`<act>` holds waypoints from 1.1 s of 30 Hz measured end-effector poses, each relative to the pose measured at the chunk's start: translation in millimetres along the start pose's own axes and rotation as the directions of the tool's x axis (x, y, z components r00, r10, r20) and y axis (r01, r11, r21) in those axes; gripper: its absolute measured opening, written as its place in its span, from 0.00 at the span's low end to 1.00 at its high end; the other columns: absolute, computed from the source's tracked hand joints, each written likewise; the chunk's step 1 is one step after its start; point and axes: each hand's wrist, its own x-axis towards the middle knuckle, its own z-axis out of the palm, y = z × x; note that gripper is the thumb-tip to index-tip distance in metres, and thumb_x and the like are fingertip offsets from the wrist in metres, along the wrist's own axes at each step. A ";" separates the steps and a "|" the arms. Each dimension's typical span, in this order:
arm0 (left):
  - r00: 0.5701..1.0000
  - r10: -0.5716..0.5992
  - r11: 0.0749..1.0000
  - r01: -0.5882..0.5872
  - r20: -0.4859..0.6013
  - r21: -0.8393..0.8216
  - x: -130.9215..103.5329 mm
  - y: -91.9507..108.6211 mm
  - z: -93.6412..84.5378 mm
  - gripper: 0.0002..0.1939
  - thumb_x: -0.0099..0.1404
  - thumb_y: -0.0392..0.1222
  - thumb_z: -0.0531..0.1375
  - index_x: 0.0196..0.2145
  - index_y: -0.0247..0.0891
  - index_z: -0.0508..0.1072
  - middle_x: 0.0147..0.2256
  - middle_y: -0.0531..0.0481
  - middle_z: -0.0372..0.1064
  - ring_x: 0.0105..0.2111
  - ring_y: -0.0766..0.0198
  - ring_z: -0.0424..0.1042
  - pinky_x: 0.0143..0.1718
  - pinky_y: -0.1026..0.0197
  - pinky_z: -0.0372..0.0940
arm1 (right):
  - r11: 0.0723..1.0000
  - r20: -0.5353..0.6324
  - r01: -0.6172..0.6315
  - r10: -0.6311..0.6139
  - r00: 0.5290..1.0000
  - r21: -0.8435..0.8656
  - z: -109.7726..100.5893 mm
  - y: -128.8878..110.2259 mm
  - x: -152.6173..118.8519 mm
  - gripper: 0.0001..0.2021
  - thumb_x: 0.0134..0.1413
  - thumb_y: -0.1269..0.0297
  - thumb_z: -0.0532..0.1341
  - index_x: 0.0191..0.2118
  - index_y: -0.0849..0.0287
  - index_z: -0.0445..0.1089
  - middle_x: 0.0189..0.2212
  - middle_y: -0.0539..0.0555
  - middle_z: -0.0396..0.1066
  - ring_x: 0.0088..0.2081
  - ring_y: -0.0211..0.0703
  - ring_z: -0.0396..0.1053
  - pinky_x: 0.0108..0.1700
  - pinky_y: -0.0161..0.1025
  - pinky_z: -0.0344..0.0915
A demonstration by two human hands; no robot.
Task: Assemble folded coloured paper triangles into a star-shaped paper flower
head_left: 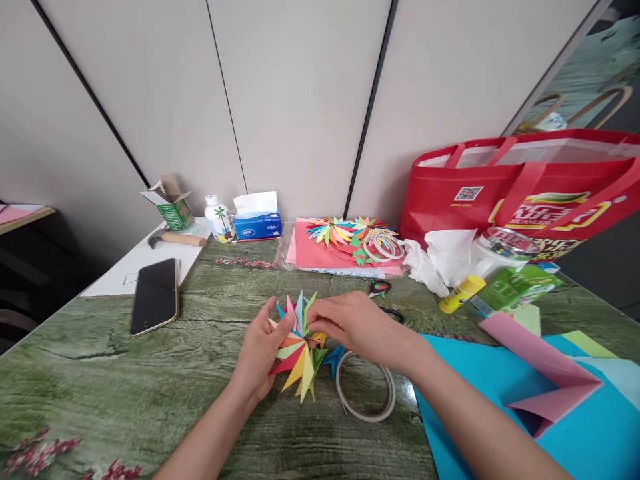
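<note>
A many-pointed folded-paper star (pixel 299 357) in several colours is between my hands, just over the table. My left hand (pixel 263 347) grips its left side, with the thumb across the points. My right hand (pixel 350 323) pinches the star's upper right points near a green one; its fingertips are partly hidden. Under my right wrist lies a roll of tape (pixel 367 417). A blue folded paper piece (pixel 334 360) sits between the roll and the star. Scissors (pixel 380 288) lie behind my right hand, partly covered by it.
Blue paper sheets (pixel 465 400) with a folded pink piece (pixel 545 367) lie at right. Finished paper stars (pixel 330 231) rest at the back near a tissue pack (pixel 257 225). A phone (pixel 155 297) and hammer (pixel 177 238) are left; a glue stick (pixel 463 294) and red bag (pixel 450 200) are right.
</note>
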 end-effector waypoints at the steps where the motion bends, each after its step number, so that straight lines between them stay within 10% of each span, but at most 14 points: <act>1: 1.000 0.000 1.000 0.000 0.005 -0.003 0.1 -0.4 -0.2 0.52 0.44 0.48 0.67 0.60 0.30 0.47 0.12 0.64 0.56 0.12 0.71 0.60 0.15 0.68 0.57 | 1.000 0.000 -0.005 0.005 1.000 -0.022 1.2 0.1 0.1 0.09 0.59 0.67 0.50 0.32 0.61 0.65 0.24 0.49 0.68 0.24 0.32 0.60 0.27 0.32 0.44; 25: 1.000 0.024 0.983 -0.020 0.017 -0.182 4.3 2.6 -3.5 0.37 0.44 0.47 0.67 0.51 0.37 0.61 0.16 0.58 0.66 0.15 0.65 0.68 0.16 0.66 0.62 | 0.981 -0.031 -0.102 0.099 0.995 -0.167 10.5 -0.3 1.3 0.07 0.56 0.66 0.50 0.32 0.62 0.63 0.21 0.50 0.66 0.21 0.34 0.57 0.24 0.34 0.39; 33: 1.000 0.005 0.989 -0.002 0.019 -0.149 3.0 4.7 -2.0 0.42 0.48 0.46 0.66 0.57 0.36 0.53 0.18 0.54 0.69 0.19 0.58 0.73 0.18 0.62 0.65 | 0.858 -0.102 -0.362 0.350 0.931 -0.364 -10.5 39.4 -5.4 0.08 0.50 0.76 0.52 0.34 0.63 0.67 0.27 0.56 0.69 0.27 0.39 0.64 0.26 0.34 0.44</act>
